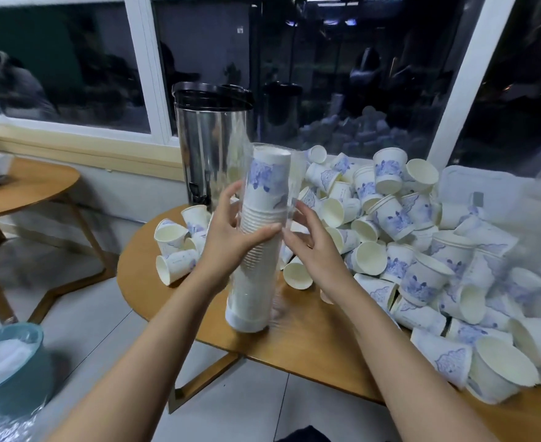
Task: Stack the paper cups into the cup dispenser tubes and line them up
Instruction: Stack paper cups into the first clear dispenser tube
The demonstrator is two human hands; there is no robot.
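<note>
**Tube gripped over a round worktop**

I see a round wooden worktop (294, 346) on grey floor tiles (81, 314), with dark windows (342, 74) on the far side. A steel urn (212, 145) stands at its far edge, and loose cups (390, 218) heap up on the right. The left hand (231, 240) and right hand (313, 253) both have their fingers clamped on the clear tube (256, 298). It tilts over the worktop with a cup stack (267, 186) inside. The cups bear blue patterns, and any lettering is too blurred to read.

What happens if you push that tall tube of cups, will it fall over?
Probably it would tip: the tube is tall and narrow, and both the left hand and right hand hold it. It likely feels light, since it holds only paper cups. Its clear wall looks smooth, so maybe slippery.
</note>
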